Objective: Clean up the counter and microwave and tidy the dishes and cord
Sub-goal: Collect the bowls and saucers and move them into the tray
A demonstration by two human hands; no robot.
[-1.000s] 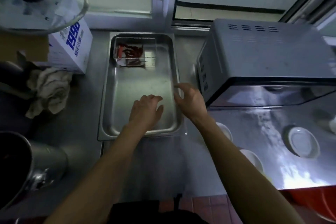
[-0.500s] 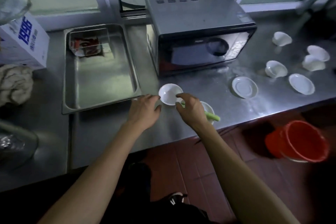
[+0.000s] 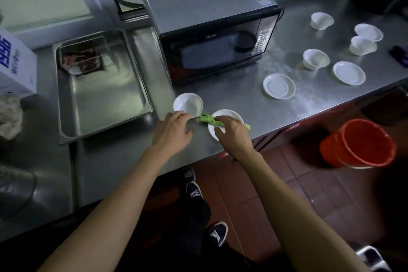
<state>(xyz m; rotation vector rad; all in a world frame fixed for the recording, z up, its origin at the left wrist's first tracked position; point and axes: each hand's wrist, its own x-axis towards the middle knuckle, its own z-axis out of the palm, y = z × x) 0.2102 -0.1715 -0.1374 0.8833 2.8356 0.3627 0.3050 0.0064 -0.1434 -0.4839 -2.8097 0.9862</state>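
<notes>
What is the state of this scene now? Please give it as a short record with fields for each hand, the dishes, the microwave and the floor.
left hand: left hand touches the rim of a small white bowl
right hand: right hand grips a green tool over a white dish
other dishes: saucer, plate and several cups, e.g., scattered on the counter
microwave: microwave, door closed
tray: steel tray, left of the microwave
floor: red bucket
</notes>
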